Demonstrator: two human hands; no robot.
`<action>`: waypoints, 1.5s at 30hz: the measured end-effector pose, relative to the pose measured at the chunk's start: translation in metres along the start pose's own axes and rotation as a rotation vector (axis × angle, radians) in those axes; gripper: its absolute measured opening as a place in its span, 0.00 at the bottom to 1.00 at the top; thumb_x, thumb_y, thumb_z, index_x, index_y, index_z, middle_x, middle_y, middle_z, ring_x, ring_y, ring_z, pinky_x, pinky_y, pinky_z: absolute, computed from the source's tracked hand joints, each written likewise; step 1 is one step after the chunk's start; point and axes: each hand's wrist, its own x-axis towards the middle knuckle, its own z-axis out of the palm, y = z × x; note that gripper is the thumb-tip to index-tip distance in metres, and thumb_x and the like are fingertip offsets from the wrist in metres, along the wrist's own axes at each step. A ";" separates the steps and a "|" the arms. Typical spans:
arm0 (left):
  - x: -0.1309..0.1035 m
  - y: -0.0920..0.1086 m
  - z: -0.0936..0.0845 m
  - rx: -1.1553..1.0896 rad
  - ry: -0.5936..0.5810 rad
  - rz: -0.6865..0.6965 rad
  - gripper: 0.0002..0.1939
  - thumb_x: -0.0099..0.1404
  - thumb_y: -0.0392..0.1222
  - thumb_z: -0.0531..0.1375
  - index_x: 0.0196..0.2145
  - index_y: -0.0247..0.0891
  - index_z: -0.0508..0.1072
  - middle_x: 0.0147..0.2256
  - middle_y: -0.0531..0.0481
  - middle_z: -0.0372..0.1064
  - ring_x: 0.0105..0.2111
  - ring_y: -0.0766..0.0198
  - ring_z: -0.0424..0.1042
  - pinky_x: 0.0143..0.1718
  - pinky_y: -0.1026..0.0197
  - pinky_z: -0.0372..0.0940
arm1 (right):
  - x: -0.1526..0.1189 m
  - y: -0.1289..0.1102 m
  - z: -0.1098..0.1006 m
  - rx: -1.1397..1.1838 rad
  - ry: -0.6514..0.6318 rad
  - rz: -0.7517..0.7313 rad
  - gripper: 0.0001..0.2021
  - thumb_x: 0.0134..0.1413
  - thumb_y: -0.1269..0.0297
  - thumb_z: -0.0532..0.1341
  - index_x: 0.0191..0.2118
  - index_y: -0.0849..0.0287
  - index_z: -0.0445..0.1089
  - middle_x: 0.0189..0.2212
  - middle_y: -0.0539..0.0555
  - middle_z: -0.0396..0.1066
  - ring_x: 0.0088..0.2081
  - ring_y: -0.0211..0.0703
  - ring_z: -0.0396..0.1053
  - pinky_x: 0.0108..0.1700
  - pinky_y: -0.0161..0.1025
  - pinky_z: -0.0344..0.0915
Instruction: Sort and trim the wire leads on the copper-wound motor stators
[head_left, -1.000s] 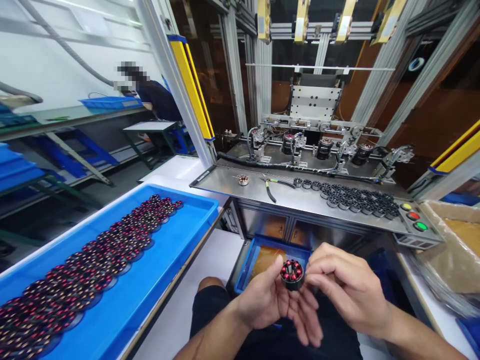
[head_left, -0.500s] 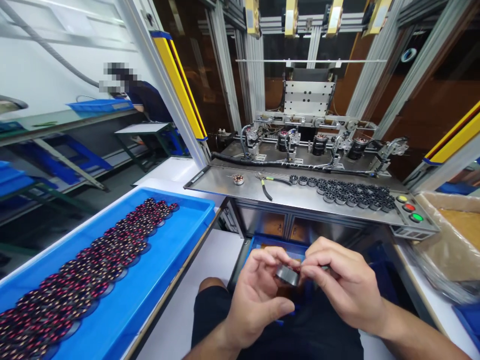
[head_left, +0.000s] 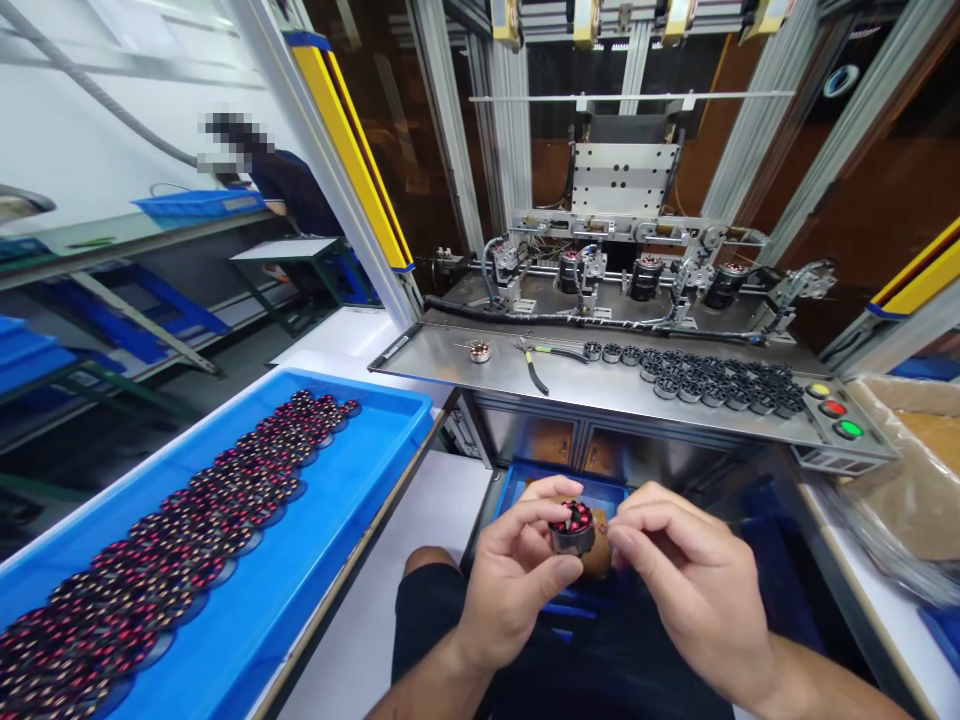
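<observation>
Between the thumb and fingers of my left hand [head_left: 501, 590] is a motor stator [head_left: 572, 538], its red windings facing up and its dark grey side toward me. My right hand [head_left: 694, 585] is just right of the stator, thumb and forefinger pinched together. Whatever lies in that pinch is too small to make out. Both hands are above my lap, in front of the machine's metal shelf [head_left: 450, 372]. A blue tray [head_left: 352, 480] at my left carries many similar wound stators [head_left: 202, 520] in overlapping rows.
On the shelf are a copper-wound stator [head_left: 480, 351], cutting pliers [head_left: 534, 368] and rows of black unwound cores [head_left: 712, 380]. A button box [head_left: 847, 445] stands at its right end, near a plastic-lined carton [head_left: 900, 480]. Behind is the winding machine [head_left: 622, 180]. A person [head_left: 300, 195] sits far left.
The stator in my left hand has tipped so its red windings now show on top. My right fingers have moved slightly away from it. The view has shifted a little.
</observation>
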 end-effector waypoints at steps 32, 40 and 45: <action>0.019 0.019 -0.019 0.341 -0.416 0.198 0.30 0.59 0.31 0.67 0.56 0.52 0.69 0.48 0.50 0.73 0.56 0.57 0.66 0.63 0.49 0.55 | -0.029 0.052 0.032 1.308 -0.385 0.624 0.18 0.56 0.55 0.64 0.44 0.65 0.74 0.35 0.58 0.64 0.37 0.36 0.62 0.44 0.33 0.60; 0.006 0.017 -0.030 0.455 -0.153 -0.039 0.57 0.41 0.43 0.77 0.65 0.57 0.55 0.68 0.50 0.43 0.68 0.52 0.43 0.68 0.53 0.42 | -0.030 0.050 0.023 1.021 -0.230 0.432 0.19 0.50 0.61 0.69 0.48 0.57 0.72 0.40 0.55 0.68 0.41 0.34 0.68 0.44 0.28 0.65; 0.000 0.016 -0.010 0.323 -0.054 -0.341 0.32 0.48 0.46 0.74 0.50 0.39 0.74 0.44 0.46 0.71 0.46 0.59 0.70 0.52 0.61 0.63 | -0.038 0.052 0.016 0.259 -0.022 -0.073 0.22 0.55 0.77 0.62 0.54 0.53 0.64 0.48 0.57 0.63 0.52 0.39 0.65 0.54 0.35 0.65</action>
